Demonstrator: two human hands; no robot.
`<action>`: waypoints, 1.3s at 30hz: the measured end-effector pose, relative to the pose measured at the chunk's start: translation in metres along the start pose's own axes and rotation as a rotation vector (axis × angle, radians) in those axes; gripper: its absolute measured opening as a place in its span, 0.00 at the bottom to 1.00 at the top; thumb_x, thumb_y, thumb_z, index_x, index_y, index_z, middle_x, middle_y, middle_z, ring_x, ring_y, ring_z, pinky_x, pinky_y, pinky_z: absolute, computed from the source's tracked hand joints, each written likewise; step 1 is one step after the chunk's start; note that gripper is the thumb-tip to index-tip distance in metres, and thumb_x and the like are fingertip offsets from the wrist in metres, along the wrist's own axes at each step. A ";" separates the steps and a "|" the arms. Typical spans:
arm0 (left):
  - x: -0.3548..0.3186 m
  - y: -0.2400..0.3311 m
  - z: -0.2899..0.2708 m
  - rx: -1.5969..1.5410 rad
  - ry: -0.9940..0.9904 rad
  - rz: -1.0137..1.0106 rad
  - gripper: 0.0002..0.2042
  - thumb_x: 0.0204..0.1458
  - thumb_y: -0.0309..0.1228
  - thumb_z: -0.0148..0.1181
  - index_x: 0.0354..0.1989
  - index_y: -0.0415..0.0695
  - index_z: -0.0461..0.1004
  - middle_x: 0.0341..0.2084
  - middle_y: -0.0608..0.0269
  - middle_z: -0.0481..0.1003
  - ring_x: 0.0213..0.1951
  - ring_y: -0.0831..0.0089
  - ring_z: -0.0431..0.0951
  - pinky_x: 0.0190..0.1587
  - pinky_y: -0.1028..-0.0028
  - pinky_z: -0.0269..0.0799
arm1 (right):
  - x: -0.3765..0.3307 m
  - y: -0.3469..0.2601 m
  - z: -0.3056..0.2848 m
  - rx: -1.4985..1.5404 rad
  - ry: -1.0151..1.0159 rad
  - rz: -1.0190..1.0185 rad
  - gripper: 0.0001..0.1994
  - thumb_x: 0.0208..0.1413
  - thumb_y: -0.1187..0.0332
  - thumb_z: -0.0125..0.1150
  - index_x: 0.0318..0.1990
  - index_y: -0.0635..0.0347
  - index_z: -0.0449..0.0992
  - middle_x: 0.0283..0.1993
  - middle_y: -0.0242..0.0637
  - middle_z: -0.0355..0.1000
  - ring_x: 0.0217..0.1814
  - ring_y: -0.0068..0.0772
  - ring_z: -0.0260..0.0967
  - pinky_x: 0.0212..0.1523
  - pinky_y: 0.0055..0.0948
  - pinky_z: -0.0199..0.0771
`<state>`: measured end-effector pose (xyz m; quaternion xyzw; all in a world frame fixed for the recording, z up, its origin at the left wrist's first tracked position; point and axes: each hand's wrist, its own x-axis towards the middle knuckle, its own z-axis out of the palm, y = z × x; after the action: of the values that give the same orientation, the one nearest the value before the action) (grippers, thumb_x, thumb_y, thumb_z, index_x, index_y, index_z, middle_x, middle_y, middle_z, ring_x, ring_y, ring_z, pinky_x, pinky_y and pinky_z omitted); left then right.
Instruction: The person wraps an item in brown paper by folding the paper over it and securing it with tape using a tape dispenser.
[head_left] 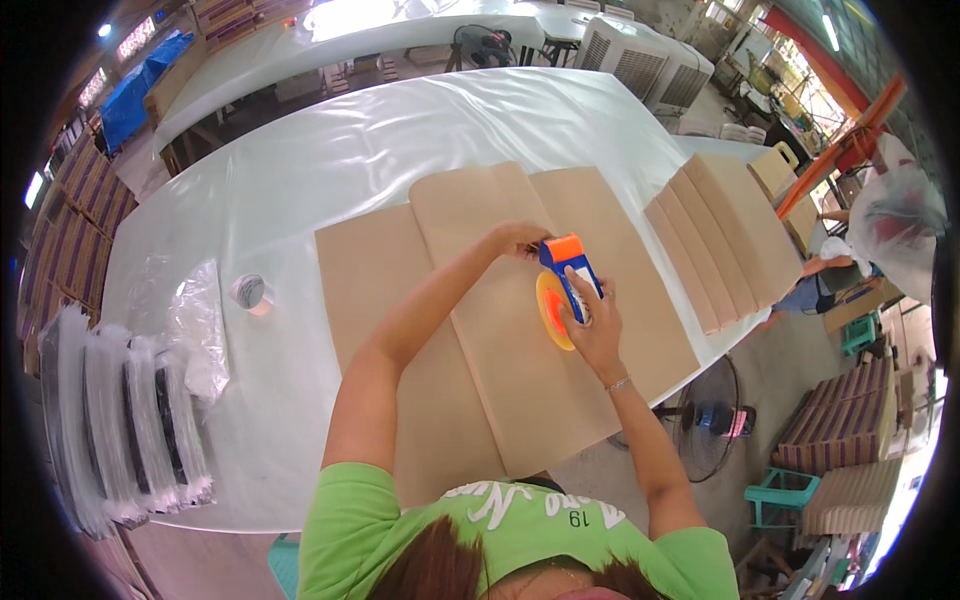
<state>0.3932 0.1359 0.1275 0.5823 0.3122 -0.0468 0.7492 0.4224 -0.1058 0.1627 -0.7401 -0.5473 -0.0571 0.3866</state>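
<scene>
A blue and orange tape dispenser [583, 283] with a yellowish roll of tape [548, 310] is gripped in my right hand [599, 328], over a wide brown cardboard sheet [470, 300]. Raised fold lines run along the cardboard, and its middle panel stands out from the side panels. My left hand [519, 240] is at the dispenser's orange head, its fingers curled in. What those fingers pinch is too small to make out.
A brown cardboard stack [735, 235] lies at the table's right. To the left are a small roll [251, 293], a clear plastic bag [200, 335] and bundled plastic packs [125, 420]. A standing fan [712, 418] is beyond the right edge; white sheeting [290, 200] covers the table.
</scene>
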 end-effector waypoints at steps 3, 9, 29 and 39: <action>-0.008 0.003 -0.002 0.095 -0.061 0.060 0.16 0.60 0.36 0.53 0.52 0.41 0.71 0.42 0.66 0.75 0.40 0.77 0.76 0.42 0.77 0.75 | 0.002 -0.001 0.002 0.010 -0.015 0.002 0.29 0.43 0.70 0.69 0.57 0.41 0.72 0.45 0.41 0.64 0.41 0.39 0.70 0.37 0.31 0.74; -0.019 0.001 -0.012 0.065 -0.121 0.172 0.23 0.56 0.38 0.60 0.57 0.39 0.69 0.49 0.62 0.73 0.47 0.77 0.74 0.48 0.78 0.74 | 0.009 -0.004 0.000 -0.018 -0.060 0.047 0.28 0.44 0.68 0.69 0.57 0.41 0.72 0.44 0.42 0.64 0.41 0.41 0.70 0.36 0.32 0.74; -0.029 0.000 -0.024 0.046 -0.130 0.086 0.18 0.53 0.45 0.63 0.36 0.40 0.77 0.26 0.70 0.73 0.27 0.83 0.71 0.34 0.83 0.73 | 0.011 -0.006 0.002 -0.017 -0.068 0.038 0.29 0.43 0.70 0.70 0.57 0.42 0.72 0.44 0.42 0.64 0.40 0.40 0.71 0.36 0.32 0.75; -0.015 -0.009 -0.013 0.229 0.187 0.309 0.14 0.52 0.42 0.64 0.33 0.43 0.81 0.23 0.69 0.75 0.26 0.80 0.70 0.31 0.78 0.69 | 0.026 -0.012 -0.002 -0.024 -0.143 0.096 0.26 0.45 0.64 0.70 0.55 0.42 0.73 0.42 0.41 0.65 0.37 0.38 0.71 0.36 0.30 0.74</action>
<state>0.3720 0.1403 0.1265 0.7063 0.2801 0.0878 0.6442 0.4227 -0.0860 0.1833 -0.7722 -0.5367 0.0081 0.3399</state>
